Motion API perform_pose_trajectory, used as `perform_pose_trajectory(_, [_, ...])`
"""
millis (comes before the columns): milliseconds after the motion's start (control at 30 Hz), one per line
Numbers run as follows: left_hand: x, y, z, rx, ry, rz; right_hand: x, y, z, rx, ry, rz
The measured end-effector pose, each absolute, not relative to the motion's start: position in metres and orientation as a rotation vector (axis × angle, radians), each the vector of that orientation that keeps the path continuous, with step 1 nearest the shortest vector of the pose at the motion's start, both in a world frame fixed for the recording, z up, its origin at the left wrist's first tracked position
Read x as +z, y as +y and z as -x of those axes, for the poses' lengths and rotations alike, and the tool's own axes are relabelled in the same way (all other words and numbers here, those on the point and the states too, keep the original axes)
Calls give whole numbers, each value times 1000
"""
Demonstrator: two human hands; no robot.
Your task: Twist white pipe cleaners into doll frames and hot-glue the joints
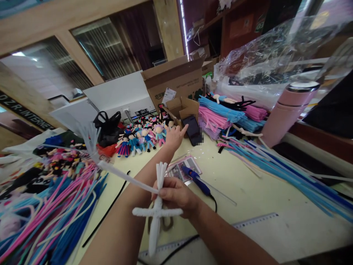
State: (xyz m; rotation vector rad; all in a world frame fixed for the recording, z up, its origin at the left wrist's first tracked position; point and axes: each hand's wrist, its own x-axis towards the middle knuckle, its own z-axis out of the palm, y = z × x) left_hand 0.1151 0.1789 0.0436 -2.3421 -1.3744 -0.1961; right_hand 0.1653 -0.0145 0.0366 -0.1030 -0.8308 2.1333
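Observation:
My right hand (176,194) is closed round a white pipe-cleaner figure (157,213) with a cross-shaped body, held upright above the table. A long white pipe cleaner (124,176) runs from it up to the left. My left hand (175,135) is stretched far forward, index finger pointing out at a black phone (193,129) that leans against a small cardboard box (182,107). The other fingers of that hand are curled and hold nothing. Just left of that hand lie several small finished dolls (143,137).
Heaps of pink, blue and white pipe cleaners (41,217) lie left; more stacks (220,114) and long blue ones (278,169) right. A blue-handled corded tool (196,180), a pink flask (286,112), a ruler (253,220), a black bag (108,127) and a big carton (176,79) stand around.

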Motion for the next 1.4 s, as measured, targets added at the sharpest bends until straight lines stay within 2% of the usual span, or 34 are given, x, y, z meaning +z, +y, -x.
perform_pose_trajectory(100, [48,169,-113,-347,-1421,2413,36,-14,-164,2117,-813,125])
perform_pose_trajectory(167, [51,154,-104,-581,-1512,2485,36,-13,-163,2096,-796,141])
perform_pose_trajectory(300, [47,105,-63,-1351,-1933,2670,32,-8,-159,1934,-768,247])
perform_pose_trajectory(467, [31,25,-6,-2352,-2634,2193,19,0,-152,1672,-813,414])
perform_pose_trajectory(533, [28,-1,4,-2572,-2772,2146,13,2,-150,1577,-832,510])
perform_pose_trajectory(700, [27,-30,2,-2625,-2628,2677,2,1,-144,1508,-908,631])
perform_pose_trajectory(900, [22,-27,-7,-2893,-2632,2358,1,-8,-137,1423,-1086,731])
perform_pose_trajectory(1000, [17,-24,-9,-2906,-2584,2354,0,-8,-137,1373,-1119,769])
perform_pose_trajectory(1133, [11,-22,-7,-2728,-2448,2478,-5,-4,-140,1365,-1127,810])
perform_pose_trajectory(1400, [16,-13,7,-2000,-2287,2737,-15,7,-145,1451,-1075,831])
